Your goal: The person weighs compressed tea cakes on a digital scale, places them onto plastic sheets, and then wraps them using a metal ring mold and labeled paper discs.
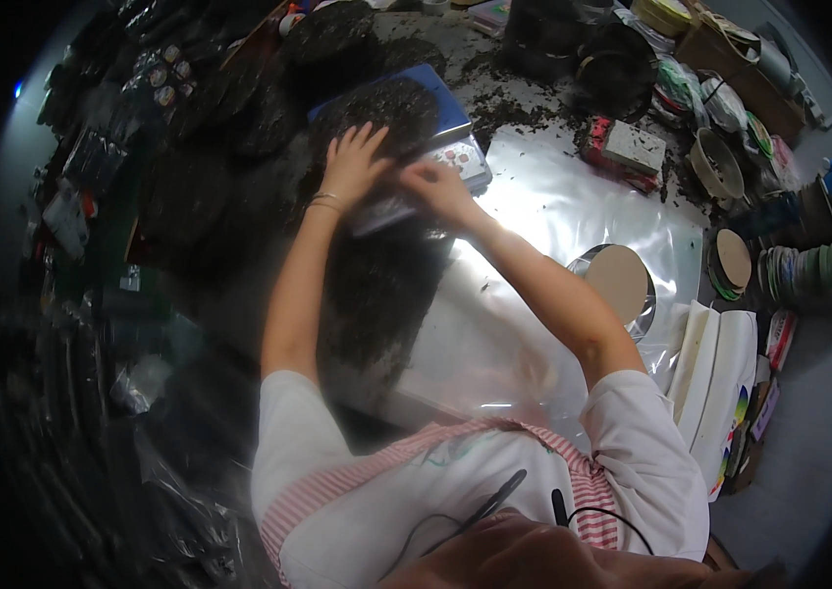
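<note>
A dark, round pressed cake of leafy material lies on the blue-rimmed platform of a digital scale. Spread over the cake's near left edge is my left hand, fingers apart, with a thin bracelet at the wrist. My right hand hovers by the front of the scale, beside its button panel; its fingers are bent and slightly blurred, and whether they pinch something cannot be made out. Loose dark crumbs lie around the scale.
More dark cakes are piled at the back left. Clear plastic sheeting covers the table's right part, with a round cardboard disc on it. A red box, a bowl and dark round containers stand at the back right.
</note>
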{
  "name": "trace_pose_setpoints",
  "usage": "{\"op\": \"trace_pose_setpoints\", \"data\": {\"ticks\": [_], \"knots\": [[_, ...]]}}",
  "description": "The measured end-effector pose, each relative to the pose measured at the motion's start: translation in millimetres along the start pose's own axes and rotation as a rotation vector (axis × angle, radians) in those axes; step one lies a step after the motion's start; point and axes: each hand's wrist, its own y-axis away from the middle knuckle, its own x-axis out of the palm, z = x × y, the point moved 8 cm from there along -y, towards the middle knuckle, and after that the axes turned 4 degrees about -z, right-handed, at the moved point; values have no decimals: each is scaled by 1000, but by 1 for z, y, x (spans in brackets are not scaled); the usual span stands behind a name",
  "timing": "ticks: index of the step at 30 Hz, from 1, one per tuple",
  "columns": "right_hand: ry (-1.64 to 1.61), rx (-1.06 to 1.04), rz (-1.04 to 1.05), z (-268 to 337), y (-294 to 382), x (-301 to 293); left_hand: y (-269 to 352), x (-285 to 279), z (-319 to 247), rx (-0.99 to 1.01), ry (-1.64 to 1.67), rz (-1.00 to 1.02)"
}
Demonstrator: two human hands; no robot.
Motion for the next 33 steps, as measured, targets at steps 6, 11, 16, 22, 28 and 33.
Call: {"op": "trace_pose_setpoints", "data": {"ticks": [6,11,16,22,28,33], "knots": [[-418,657,118,-72,16,-8,3,-27,3,-236,470,-205],[-179,384,223,-52,10,-10,11,-22,-73,-99,246,-11],[-507,703,-90,-47,92,-53,56,-49,-146,-9,488,-296],[-609,501,-617,43,272,-271,48,-88,-218,-137,1046,-887],[-767,196,-924,60,378,-393,72,71,-331,-170,759,-139],[-876,208,-835,49,390,-394,79,51,-372,73,350,-316]]}}
